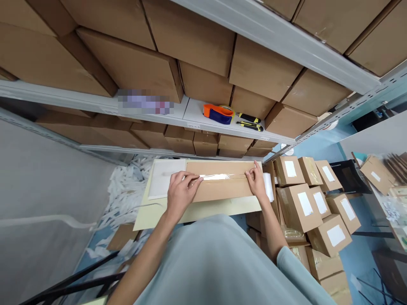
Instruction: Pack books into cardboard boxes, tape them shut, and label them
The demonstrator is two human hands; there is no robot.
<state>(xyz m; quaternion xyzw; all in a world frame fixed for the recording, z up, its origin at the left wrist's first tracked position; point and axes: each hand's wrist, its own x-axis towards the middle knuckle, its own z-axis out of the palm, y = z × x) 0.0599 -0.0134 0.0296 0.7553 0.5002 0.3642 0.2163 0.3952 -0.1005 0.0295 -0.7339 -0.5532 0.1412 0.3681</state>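
A heap of white scraps (125,186) lies on the floor past the left edge of the pale yellow tabletop (229,206). Just inside that edge, at the far left corner, a flat white panel (165,178) rests. The left hand (183,190) is bent over the next thing along, a long cardboard piece (219,191), its thumb and forefinger close together at the left end of a strip of shiny clear tape (219,177); I cannot tell whether they pinch it. The cardboard piece lies along the tabletop's far edge, with a bare band between it and the near edge. On the shelf (193,111) beyond, an orange and blue tape dispenser (218,114) sits left of two yellow and black knives (249,126). The right hand (257,182) has its fingers bent onto the right end of the cardboard piece, near the tabletop's far right corner; whether it grips I cannot tell. Just beside it, at the right edge, is a white roll (269,187). Farther right, cardboard boxes (291,207) with white labels (305,204) are stacked.
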